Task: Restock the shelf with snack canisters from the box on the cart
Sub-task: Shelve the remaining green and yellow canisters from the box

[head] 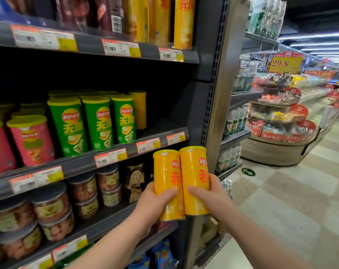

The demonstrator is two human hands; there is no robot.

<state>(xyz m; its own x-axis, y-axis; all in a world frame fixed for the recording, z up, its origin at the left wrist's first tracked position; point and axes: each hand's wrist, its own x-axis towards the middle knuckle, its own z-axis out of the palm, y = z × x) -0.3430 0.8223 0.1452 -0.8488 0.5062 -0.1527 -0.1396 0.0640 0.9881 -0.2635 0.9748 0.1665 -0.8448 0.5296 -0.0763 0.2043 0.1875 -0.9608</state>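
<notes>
The left hand [155,200] grips the left yellow canister [165,171]; the right hand [211,195] grips the right yellow canister [194,166]; both are upright, touching, yellow-lidded, red-lettered, just below the middle shelf [77,168]'s right end.

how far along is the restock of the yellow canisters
Looks done: one shelved yellow canister stands beside the green canisters on the middle shelf. In hand: the left hand grips the left-held canister, the right hand the right-held canister, both upright. Left: setting both in the shelf's bare right part; box out of view.
</notes>
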